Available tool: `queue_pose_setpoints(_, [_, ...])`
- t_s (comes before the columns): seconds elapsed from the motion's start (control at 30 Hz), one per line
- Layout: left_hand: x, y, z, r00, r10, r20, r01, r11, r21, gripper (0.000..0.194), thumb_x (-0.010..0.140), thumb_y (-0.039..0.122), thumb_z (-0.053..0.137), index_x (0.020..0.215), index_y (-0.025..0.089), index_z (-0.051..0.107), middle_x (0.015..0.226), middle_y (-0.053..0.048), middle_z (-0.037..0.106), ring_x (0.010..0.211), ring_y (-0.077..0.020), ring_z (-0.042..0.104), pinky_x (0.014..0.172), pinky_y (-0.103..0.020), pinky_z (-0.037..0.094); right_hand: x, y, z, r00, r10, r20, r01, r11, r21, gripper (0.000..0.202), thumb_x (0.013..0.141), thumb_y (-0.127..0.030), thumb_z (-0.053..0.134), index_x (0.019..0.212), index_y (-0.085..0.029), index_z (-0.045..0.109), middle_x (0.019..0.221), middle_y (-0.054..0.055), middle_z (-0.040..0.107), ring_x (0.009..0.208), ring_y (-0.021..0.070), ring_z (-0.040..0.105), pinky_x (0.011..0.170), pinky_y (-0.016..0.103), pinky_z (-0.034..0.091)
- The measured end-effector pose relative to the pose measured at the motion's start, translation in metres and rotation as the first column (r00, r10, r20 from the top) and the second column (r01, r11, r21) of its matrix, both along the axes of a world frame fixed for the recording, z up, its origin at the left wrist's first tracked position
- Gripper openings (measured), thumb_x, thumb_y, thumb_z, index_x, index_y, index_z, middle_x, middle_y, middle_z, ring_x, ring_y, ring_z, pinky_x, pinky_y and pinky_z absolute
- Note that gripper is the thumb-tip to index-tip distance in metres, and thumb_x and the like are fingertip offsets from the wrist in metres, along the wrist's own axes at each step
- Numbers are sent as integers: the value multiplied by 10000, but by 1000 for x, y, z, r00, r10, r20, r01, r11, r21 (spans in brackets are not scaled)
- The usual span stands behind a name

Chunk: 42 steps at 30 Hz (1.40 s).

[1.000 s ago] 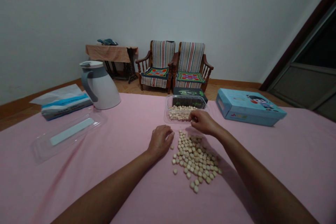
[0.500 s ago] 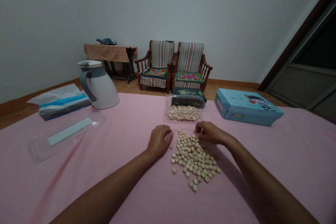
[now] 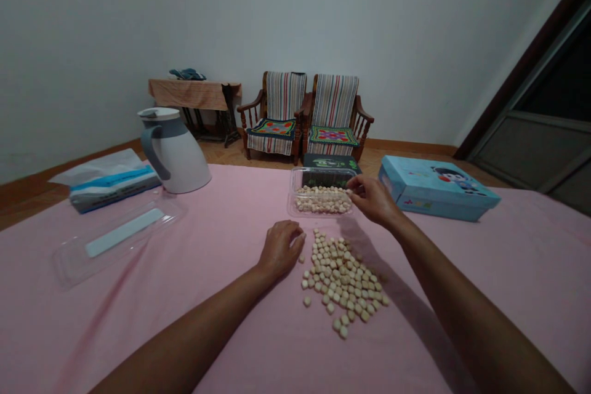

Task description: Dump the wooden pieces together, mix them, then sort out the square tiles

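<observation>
Many small pale cubes [image 3: 344, 280] lie loose in a heap on the pink cloth. Behind them stands a clear plastic box [image 3: 295, 204] with more of the same pieces inside. My right hand [image 3: 372, 197] is raised at the right edge of that box, its fingertips pinched together; what is between them is too small to make out. My left hand [image 3: 281, 249] rests on the cloth to the left of the heap, fingers curled, thumb near a single loose cube [image 3: 301, 258].
A blue box [image 3: 436, 188] stands at the right, and a dark box [image 3: 330, 162] behind the clear one. At the left are a white jug [image 3: 182, 157], a tissue pack [image 3: 113, 181] and a clear plastic lid [image 3: 120, 237].
My right hand has moved up and away from the top of the heap to the right edge of the clear box. My left hand has stayed in place.
</observation>
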State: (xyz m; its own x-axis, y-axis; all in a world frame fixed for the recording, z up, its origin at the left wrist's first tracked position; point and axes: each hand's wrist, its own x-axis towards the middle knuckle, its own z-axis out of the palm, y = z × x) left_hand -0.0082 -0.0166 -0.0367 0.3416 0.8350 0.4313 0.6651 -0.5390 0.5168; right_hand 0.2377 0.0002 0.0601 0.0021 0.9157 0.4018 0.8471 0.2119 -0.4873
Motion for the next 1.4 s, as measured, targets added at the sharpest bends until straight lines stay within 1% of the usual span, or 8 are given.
queue_pose_setpoints(0.1, [0,0,1,1000,-4,3,4,1000,3,112,831,234,550,870,192,646,984,-60,661,982,-211,567,893,-371,430,-5,0,0,997,-4,-76,6,1000,25,235,722,-101,516,931,-151,610,826,42,643,687,129,583,622,229,429])
queue_pose_setpoints(0.27, [0,0,0,1000,3,2,-3,1000,8,119,833,242,552,882,186,645,988,-64,661,987,-212,565,894,-374,428,-10,-18,-22,948,309,75,-273,912,-307,198,664,-36,521,772,-154,638,807,38,664,688,129,590,623,214,421])
queue_pose_setpoints(0.43, [1,1,-4,1000,10,13,-10,1000,8,121,833,243,557,893,181,642,1006,-67,660,1002,-213,556,907,-376,421,-15,-28,-48,921,376,101,-300,851,-431,265,624,-18,510,794,-146,668,784,37,665,695,131,581,615,202,398])
queue_pose_setpoints(0.67, [0,1,-2,1000,7,3,-7,1000,9,125,839,252,547,887,190,644,1001,-64,661,1000,-213,563,907,-370,423,-8,-20,-30,952,284,113,-236,918,-320,227,635,-25,517,779,-152,638,703,10,617,635,118,534,575,198,367])
queue_pose_setpoints(0.93, [0,0,-1,1000,8,-4,-8,1000,-9,131,838,252,545,889,193,650,1016,-60,659,1013,-216,555,915,-377,416,-7,-1,-7,989,2,-150,15,994,112,236,724,-116,526,934,-154,626,882,55,670,748,144,605,678,247,454])
queue_pose_setpoints(1.03, [0,-1,1,1000,4,-4,-5,1000,-6,129,836,248,543,882,189,648,1005,-62,659,998,-215,558,904,-374,421,-5,-10,-17,992,120,-41,-122,991,-49,187,701,-79,521,819,-163,639,780,28,676,704,138,601,647,229,436])
queue_pose_setpoints(1.2, [1,0,1,1000,6,-7,-7,1000,-4,122,833,241,547,877,186,647,989,-66,661,990,-213,561,897,-372,422,-2,-25,-43,949,305,87,-236,863,-447,167,660,-52,543,741,-155,646,740,29,677,662,132,592,596,209,410])
queue_pose_setpoints(1.4, [1,0,0,1000,6,-8,-6,1000,-7,127,834,246,544,873,189,651,977,-65,665,984,-212,565,892,-375,425,1,-31,-62,944,312,103,-225,841,-491,253,604,-30,539,787,-159,658,774,19,660,667,122,569,579,194,382])
